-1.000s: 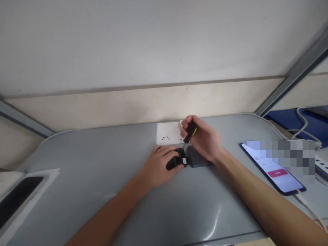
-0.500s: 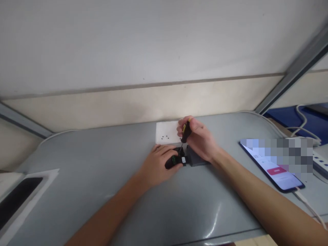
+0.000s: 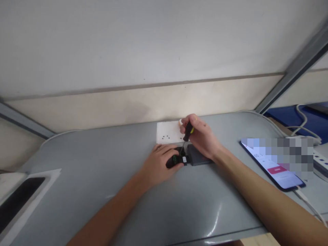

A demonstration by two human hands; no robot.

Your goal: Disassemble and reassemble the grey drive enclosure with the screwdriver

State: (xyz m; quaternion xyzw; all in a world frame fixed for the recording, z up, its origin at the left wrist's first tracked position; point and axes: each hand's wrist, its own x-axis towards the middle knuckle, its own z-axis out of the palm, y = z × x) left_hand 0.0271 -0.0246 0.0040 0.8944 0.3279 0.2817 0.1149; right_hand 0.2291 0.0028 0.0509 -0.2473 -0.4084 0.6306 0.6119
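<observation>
My left hand [image 3: 162, 163] is closed around a small black device [image 3: 172, 161] with a bit of green and a white label, holding it against the grey table. In my right hand [image 3: 198, 133] is a black and yellow screwdriver [image 3: 188, 131], tilted, its thin shaft pointing down into the device; the exact tip contact is too small to tell. A dark flat box-like block [image 3: 197, 157] lies beside the device, partly under my right wrist. Behind them is a white sheet [image 3: 167, 130] with several tiny dark pieces [image 3: 166, 137], which look like screws.
A lit phone [image 3: 276, 167] with a cable plugged in lies on the right, near a white power strip [image 3: 320, 164]. At the left edge a black flat object [image 3: 23, 201] rests on white paper. A wall panel [image 3: 128, 107] borders the table's back.
The screwdriver has turned in my right fingers, its yellow part now showing on the other side of the handle. My left hand keeps its hold on the device.
</observation>
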